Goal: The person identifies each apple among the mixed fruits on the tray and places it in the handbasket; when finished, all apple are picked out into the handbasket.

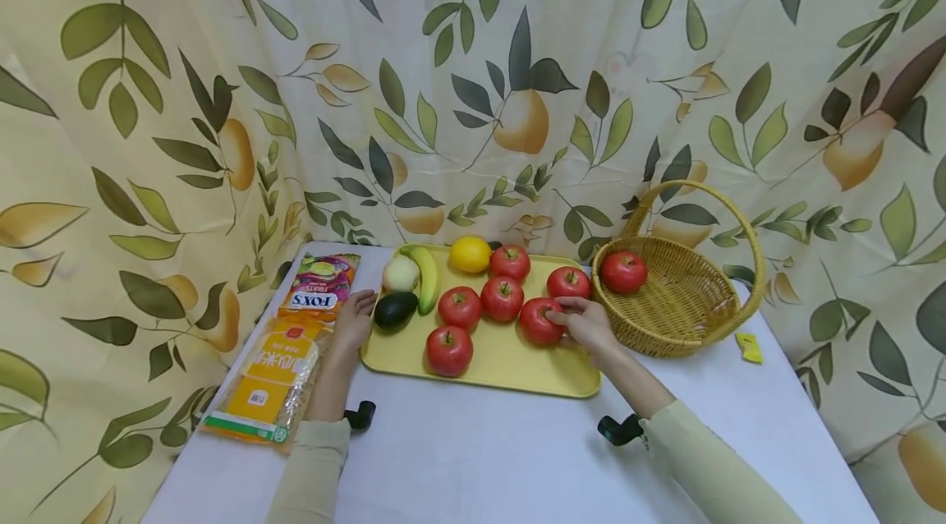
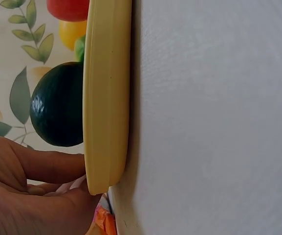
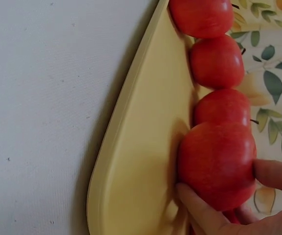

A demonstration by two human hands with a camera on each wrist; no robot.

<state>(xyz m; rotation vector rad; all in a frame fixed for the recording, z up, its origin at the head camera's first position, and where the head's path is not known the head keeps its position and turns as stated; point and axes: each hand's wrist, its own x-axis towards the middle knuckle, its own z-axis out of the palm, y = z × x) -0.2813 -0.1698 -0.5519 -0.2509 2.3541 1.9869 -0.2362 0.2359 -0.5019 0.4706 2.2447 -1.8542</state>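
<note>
My right hand (image 1: 587, 325) grips a red apple (image 1: 541, 322) near the right end of a yellow tray (image 1: 488, 374). In the right wrist view, the fingers and thumb sit on either side of this apple (image 3: 218, 164). My left hand (image 1: 356, 320) holds the tray's left edge, its thumb against the rim (image 2: 97, 161) in the left wrist view. Close by that hand lies a dark green avocado (image 1: 395, 310). Beside it on the tray are a pale round onion-like item (image 1: 401, 272), a green-yellow banana (image 1: 426, 278), a lemon (image 1: 470, 254) and several other red apples (image 1: 460, 308).
Right of the tray stands a wicker basket (image 1: 668, 319) with a tall handle and one apple (image 1: 624, 271) inside. A small yellow packet (image 1: 750, 347) lies beyond it. Left of the tray are a Fox's candy bag (image 1: 319, 286) and an orange grain bag (image 1: 269, 372). A patterned curtain hangs behind.
</note>
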